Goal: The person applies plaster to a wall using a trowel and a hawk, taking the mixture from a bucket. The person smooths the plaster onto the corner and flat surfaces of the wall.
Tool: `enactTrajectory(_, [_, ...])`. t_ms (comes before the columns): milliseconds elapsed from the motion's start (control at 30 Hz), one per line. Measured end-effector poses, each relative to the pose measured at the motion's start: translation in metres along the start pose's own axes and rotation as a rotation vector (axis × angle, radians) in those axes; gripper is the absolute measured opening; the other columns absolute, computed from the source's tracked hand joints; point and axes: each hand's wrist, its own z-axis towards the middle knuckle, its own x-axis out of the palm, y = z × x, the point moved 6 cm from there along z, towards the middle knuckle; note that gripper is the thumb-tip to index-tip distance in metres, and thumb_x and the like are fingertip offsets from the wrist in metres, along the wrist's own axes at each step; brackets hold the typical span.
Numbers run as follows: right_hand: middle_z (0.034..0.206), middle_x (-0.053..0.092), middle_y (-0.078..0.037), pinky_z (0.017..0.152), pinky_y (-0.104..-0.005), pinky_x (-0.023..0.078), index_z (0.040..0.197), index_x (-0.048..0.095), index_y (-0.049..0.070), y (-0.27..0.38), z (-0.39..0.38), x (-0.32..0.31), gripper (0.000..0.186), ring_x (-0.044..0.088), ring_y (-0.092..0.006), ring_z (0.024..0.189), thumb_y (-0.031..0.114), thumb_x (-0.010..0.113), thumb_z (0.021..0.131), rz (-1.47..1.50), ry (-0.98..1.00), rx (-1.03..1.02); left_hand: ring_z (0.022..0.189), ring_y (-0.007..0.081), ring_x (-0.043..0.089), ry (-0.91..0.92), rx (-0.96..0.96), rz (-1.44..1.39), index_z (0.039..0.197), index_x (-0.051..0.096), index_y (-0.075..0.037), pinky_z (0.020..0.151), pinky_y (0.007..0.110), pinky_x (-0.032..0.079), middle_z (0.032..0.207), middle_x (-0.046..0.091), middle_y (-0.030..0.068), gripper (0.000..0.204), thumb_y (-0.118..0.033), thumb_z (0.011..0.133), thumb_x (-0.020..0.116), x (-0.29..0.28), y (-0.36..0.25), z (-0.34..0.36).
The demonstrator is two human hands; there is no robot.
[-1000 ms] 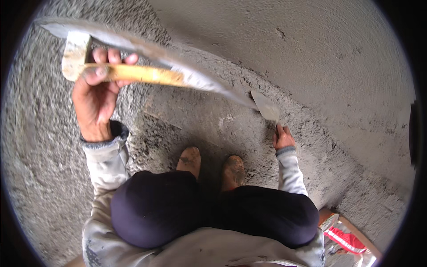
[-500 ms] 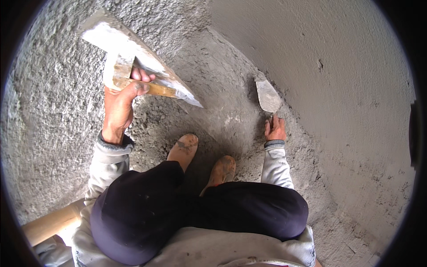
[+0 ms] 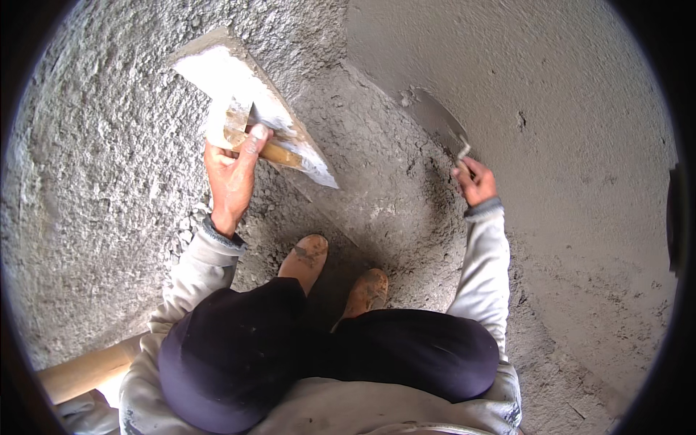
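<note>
My left hand (image 3: 233,174) grips the wooden handle of a flat plastering float (image 3: 250,101), held up and tilted, its pale underside toward me. My right hand (image 3: 475,181) holds a pointed trowel (image 3: 438,119), whose mortar-coated blade lies against the smooth grey plaster wall (image 3: 551,94) on the right. Between the two hands lies a mound of loose grey mortar (image 3: 370,167). My two mortar-stained shoes (image 3: 337,272) stand just below it, with my dark-trousered knees bent over them.
A rough, pebbly grey wall (image 3: 94,159) fills the left side. A wooden plank (image 3: 87,373) shows at the lower left. Crumbly mortar covers the ground (image 3: 573,341) at the lower right along the smooth wall's foot.
My view has swung left. The trowel has risen from the mortar heap onto the smooth wall. The float has tilted more steeply and come lower and closer in my left hand.
</note>
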Motion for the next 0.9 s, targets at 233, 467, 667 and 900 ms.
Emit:
enactTrajectory(233, [0.065,0.057,0.000,0.044,-0.0247,0.039,0.104,0.061,-0.004,-0.033,-0.122,-0.049,0.030,0.048,-0.0078,0.051,0.018,0.061,0.083,0.060,-0.113,-0.004,0.073,0.0177,0.068,0.108,-0.182,-0.288,0.105,0.055,0.000,0.051,0.024,0.056,0.082,0.067,0.0110,0.021,-0.012,0.089,0.058,0.059,0.024,0.016])
enactTrajectory(467, [0.093,0.065,-0.020,0.069,-0.0437,0.051,0.103,0.062,0.002,0.014,-0.089,-0.020,0.030,0.065,-0.0353,0.078,0.022,0.062,0.081,-0.597,-0.131,-0.097,0.074,0.0152,0.066,0.242,-0.561,-0.409,0.106,0.050,-0.003,0.051,0.022,0.054,0.081,0.062,0.0045,0.023,-0.011,0.087,0.059,0.121,0.087,-0.021])
enactTrajectory(667, [0.099,0.064,-0.021,0.079,-0.0472,0.050,0.106,0.061,0.003,0.018,-0.004,0.032,0.031,0.063,-0.0391,0.089,0.026,0.058,0.084,-0.675,-0.012,-0.013,0.074,0.0148,0.065,0.206,-0.692,-0.347,0.106,0.049,-0.003,0.055,0.025,0.055,0.081,0.061,0.0050,0.023,-0.012,0.087,0.059,0.117,0.098,-0.036])
enactTrajectory(900, [0.091,0.064,-0.020,0.071,-0.0460,0.052,0.102,0.059,0.004,0.027,-0.002,0.037,0.027,0.064,-0.0388,0.083,0.024,0.059,0.084,-0.631,-0.100,-0.049,0.074,0.0138,0.064,0.119,-0.682,-0.331,0.102,0.051,-0.005,0.052,0.023,0.049,0.079,0.062,0.0034,0.020,-0.012,0.086,0.060,0.090,0.103,-0.041])
